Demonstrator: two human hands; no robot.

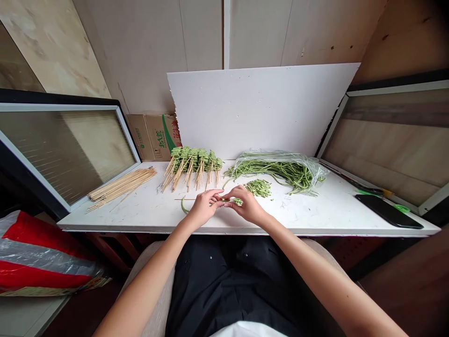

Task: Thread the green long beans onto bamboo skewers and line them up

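My left hand (206, 206) is closed, its fingers pinched near the table's front edge. Out of its left side sticks a thin bamboo skewer (180, 200), and a curved length of long green bean (183, 206) shows beside the skewer. Close against it, my right hand (244, 204) is closed too, thumb and fingertips meeting those of the left. Green bean (237, 201) shows at the right fingers; how it sits on the skewer is hidden. Just beyond the right hand lies a heap of short cut bean pieces (258, 187).
Finished bean skewers (196, 161) lie piled at the back, left of centre. Bare skewers (121, 185) are bundled at left. Long beans (280, 171) fill a clear plastic bag at back right. A black phone (387, 211) lies far right. A white board (263, 112) stands behind.
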